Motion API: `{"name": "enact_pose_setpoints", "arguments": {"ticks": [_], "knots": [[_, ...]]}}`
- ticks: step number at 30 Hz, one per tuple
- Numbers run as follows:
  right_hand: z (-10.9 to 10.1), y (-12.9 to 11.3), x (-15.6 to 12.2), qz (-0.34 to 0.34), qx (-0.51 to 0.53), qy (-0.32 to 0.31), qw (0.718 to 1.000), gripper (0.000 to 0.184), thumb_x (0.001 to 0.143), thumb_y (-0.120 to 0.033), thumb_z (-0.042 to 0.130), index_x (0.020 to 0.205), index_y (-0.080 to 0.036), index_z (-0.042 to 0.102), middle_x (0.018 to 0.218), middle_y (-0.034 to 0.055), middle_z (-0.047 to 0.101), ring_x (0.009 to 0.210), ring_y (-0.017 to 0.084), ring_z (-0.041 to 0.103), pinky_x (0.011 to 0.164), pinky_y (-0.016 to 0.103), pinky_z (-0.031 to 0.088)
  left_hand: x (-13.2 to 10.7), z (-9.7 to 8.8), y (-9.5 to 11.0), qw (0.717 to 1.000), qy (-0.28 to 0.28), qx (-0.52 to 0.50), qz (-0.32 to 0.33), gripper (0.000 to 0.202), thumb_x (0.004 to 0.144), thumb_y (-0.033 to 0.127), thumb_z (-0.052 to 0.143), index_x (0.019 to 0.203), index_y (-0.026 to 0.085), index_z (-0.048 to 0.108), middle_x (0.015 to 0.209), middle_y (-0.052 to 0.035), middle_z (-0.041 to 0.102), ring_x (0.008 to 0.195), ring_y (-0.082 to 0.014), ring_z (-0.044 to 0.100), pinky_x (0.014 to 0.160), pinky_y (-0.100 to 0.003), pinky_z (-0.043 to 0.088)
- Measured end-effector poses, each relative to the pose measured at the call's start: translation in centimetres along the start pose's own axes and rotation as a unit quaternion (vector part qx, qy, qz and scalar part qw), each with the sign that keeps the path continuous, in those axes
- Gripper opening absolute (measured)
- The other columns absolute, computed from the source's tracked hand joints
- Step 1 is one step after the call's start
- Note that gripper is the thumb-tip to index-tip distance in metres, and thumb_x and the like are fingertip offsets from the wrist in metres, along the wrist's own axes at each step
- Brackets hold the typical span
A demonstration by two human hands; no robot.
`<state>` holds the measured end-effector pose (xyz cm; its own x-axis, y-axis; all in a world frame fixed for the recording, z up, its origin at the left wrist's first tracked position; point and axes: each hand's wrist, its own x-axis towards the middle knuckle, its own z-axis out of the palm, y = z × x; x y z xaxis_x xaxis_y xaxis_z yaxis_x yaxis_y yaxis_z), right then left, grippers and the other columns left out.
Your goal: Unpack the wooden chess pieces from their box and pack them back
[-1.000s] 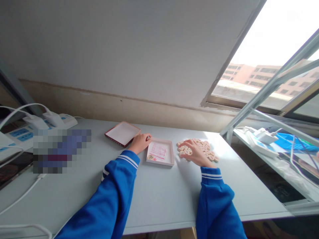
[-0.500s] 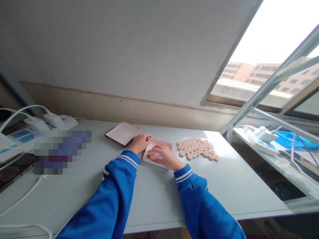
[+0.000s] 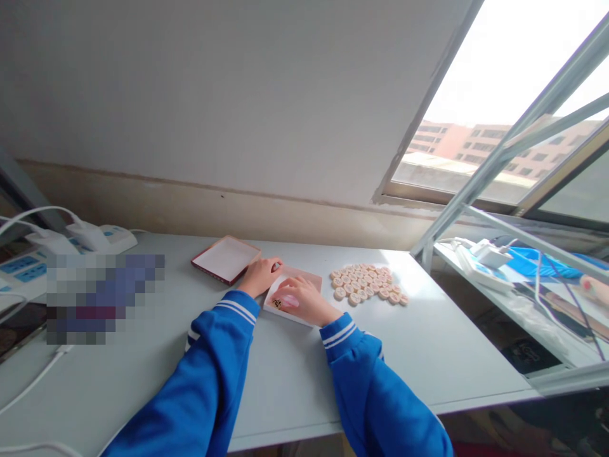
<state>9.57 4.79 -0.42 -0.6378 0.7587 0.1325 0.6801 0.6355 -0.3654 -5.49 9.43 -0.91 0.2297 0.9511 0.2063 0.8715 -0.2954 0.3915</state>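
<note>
A shallow open box [image 3: 309, 277] with a pale inside lies on the desk in front of me. My left hand [image 3: 261, 276] is closed around its far left corner. Reaching into the box from the right, my right hand [image 3: 307, 299] has its fingers bent down and closed. Under those fingers shows a pinkish thing [image 3: 288, 301] with dark printed marks nearby; its kind is not clear, and the fingertips are partly hidden. To the left rests the box lid [image 3: 227, 257], inside facing up. Many round wooden Chinese chess pieces [image 3: 365, 281] lie in a cluster to the right.
Power strips [image 3: 21, 270] with plugs and white cables occupy the desk's left side, next to a blurred-out blue item [image 3: 111, 292]. A metal frame post [image 3: 431, 244] stands at the right edge. Beyond it, a second desk [image 3: 504, 304] carries chargers and a blue bag.
The whole view has shifted slightly. My left hand stays at the box corner, and my right hand remains inside the box with only a small change of the fingers.
</note>
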Motion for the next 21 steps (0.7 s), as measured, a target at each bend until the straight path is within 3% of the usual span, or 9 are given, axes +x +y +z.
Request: {"name": "enact_pose_setpoints", "arguments": {"ticks": [4,10,16,21], "knots": [[-0.8,0.1,-0.8,0.015,-0.015,0.048,0.999,0.023,0.068,-0.026,0.065,0.09,-0.023,0.062,0.098,0.0039,0.057,0.093,0.02,0.046,0.08,0.035,0.036,0.0,0.0,0.0,1.0,-0.001,-0.001,0.002,0.025,0.08,0.026,0.041,0.088,0.022,0.064,0.074,-0.0041,0.064,0.081,-0.0184,0.057,0.073,-0.026,0.039],[-4.4,3.1,-6.6,0.057,0.0,0.117,0.991,0.021,0.073,-0.029,0.059,0.093,-0.023,0.06,0.093,0.0046,0.054,0.089,0.018,0.048,0.081,0.035,0.038,0.1,0.3,-0.2,1.0,-0.012,-0.026,-0.011,0.024,0.08,0.027,0.041,0.088,0.021,0.063,0.072,-0.0028,0.063,0.073,-0.0154,0.057,0.065,-0.023,0.038],[-4.0,6.9,-10.4,0.148,-0.014,0.119,0.982,0.021,0.071,-0.028,0.059,0.091,-0.022,0.058,0.091,0.0038,0.057,0.087,0.019,0.051,0.079,0.036,0.04,0.0,0.2,-0.2,1.0,-0.006,-0.026,-0.011,0.023,0.08,0.027,0.042,0.087,0.021,0.063,0.072,-0.0023,0.063,0.075,-0.0157,0.057,0.064,-0.022,0.037],[-3.8,7.3,-10.7,0.162,-0.008,0.156,0.974,0.02,0.069,-0.027,0.059,0.088,-0.021,0.056,0.089,0.0038,0.058,0.086,0.019,0.052,0.076,0.035,0.041,0.0,0.2,-0.3,1.0,-0.012,-0.023,-0.017,0.023,0.08,0.028,0.042,0.088,0.022,0.062,0.073,-0.002,0.063,0.074,-0.0148,0.057,0.063,-0.022,0.037]]}}
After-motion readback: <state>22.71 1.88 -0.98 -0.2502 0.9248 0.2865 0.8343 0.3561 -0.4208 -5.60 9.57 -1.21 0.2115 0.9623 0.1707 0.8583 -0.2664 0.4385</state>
